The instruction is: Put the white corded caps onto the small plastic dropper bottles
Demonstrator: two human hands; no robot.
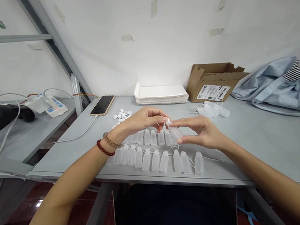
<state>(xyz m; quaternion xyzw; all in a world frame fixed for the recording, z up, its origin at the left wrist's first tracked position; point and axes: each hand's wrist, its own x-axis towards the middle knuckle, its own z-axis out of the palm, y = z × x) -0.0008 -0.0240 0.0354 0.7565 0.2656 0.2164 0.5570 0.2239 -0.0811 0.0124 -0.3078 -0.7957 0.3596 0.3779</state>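
Between my hands, over the middle of the table, is a small translucent plastic bottle (175, 133) with a white cap (169, 123) at its neck. My left hand (150, 118) pinches the cap with thumb and fingers. The bottle's body is gripped between thumb and forefinger of my right hand (201, 130). Just below lie more translucent bottles (155, 161) in two rough rows, several with thin white cords at their necks. Loose white caps (122, 114) are heaped behind my left wrist, which partly hides them.
A plugged-in phone (102, 105) lies at the back left. Along the wall are a stack of white sheets (161, 94), an open cardboard box (214, 83) and blue-grey cloth (280, 85). More bottles and cords (212, 109) lie before the box. The table's front edge (176, 177) runs close to the near row.
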